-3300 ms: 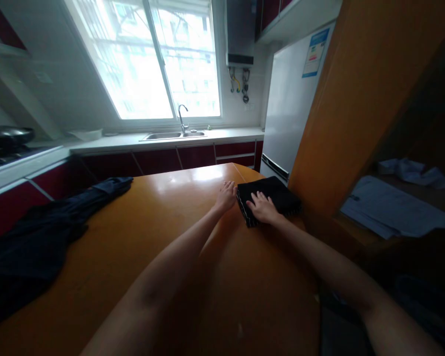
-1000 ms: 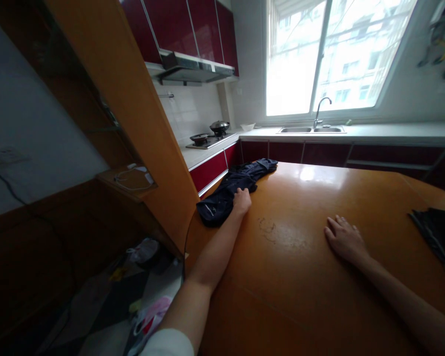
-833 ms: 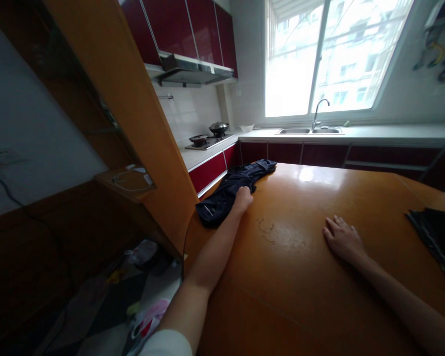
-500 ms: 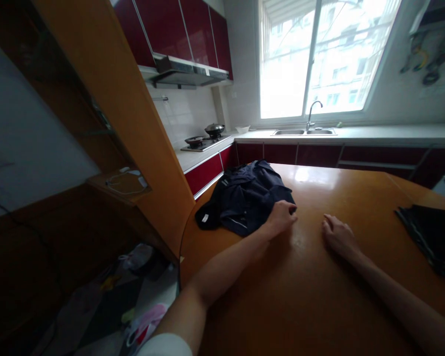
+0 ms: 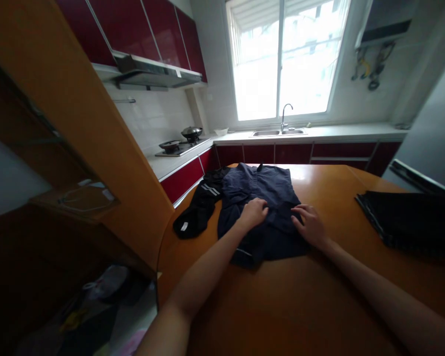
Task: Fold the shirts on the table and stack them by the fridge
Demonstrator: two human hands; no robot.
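A dark blue garment (image 5: 261, 202) lies spread in the middle of the orange wooden table (image 5: 282, 306). My left hand (image 5: 252, 213) rests on its middle with the fingers curled down into the cloth. My right hand (image 5: 308, 225) lies on the garment's right edge, fingers spread and flat. A second black garment (image 5: 198, 210) with white stripes trails off the table's left edge beside it. A folded black cloth (image 5: 404, 222) sits at the table's right side, away from both hands.
An orange wooden partition (image 5: 77, 123) rises at the left of the table. Behind are a counter with a sink (image 5: 278, 132), a stove with pans (image 5: 180, 143) and a grey fridge (image 5: 430, 143). Bags and clutter (image 5: 96, 301) lie on the floor at lower left.
My left hand has dragged the dark blue garment from the table's far left corner to the middle. My right hand has moved onto its right edge. The view has swung right.
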